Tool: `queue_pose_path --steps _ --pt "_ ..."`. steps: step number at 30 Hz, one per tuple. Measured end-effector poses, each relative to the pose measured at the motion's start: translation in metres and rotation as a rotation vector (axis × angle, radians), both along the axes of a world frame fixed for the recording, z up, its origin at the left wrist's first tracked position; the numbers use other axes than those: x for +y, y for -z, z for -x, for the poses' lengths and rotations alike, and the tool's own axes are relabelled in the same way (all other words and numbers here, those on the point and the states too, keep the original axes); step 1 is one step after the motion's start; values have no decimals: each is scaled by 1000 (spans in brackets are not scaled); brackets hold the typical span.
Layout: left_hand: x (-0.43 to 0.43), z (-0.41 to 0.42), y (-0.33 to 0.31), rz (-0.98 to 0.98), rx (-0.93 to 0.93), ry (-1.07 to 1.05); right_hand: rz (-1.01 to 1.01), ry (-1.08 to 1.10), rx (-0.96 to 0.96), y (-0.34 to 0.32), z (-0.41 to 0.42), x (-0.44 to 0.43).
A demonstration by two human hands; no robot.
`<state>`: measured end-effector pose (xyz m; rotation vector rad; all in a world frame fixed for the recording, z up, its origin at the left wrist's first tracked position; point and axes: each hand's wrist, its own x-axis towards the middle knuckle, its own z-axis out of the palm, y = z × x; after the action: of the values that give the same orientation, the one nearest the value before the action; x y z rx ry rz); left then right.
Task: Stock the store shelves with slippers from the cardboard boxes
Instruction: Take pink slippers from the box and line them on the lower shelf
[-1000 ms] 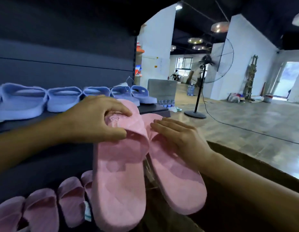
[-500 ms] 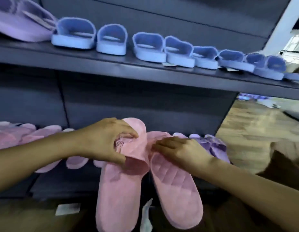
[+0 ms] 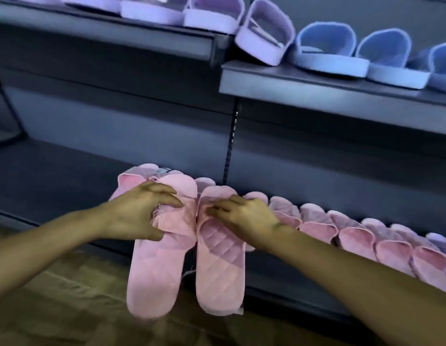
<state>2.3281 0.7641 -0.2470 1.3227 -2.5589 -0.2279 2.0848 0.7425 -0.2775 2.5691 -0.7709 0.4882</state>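
Okay, left hand (image 3: 139, 216) grasps left pink slipper (image 3: 154, 278), right hand (image 3: 244, 218) grasps right pink slipper (image 3: 219, 278), by the straps, 6 o'clock, heels overhanging lower shelf (image 3: 67, 166). Released now they'd likely tip off; shoving may jostle pink row (image 3: 354, 236) at 4 o'clock.

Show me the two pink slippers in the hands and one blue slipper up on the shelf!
left pink slipper (image 3: 152, 278), head view, on its footbed near the heel.
right pink slipper (image 3: 220, 275), head view, on its quilted footbed.
blue slipper (image 3: 326, 36), head view, on its strap.
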Motion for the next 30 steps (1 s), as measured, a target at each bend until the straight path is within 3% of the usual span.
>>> queue_pose_path --steps 8,22,30 --pt "-39 -62 -1 -24 -56 -64 128 -44 -49 -4 -67 -53" --pt "-128 -133 -9 -44 -282 -334 -35 -237 -397 15 -160 -185" --pt "-148 -198 45 -48 -280 -597 -222 -231 -383 49 -254 -227"
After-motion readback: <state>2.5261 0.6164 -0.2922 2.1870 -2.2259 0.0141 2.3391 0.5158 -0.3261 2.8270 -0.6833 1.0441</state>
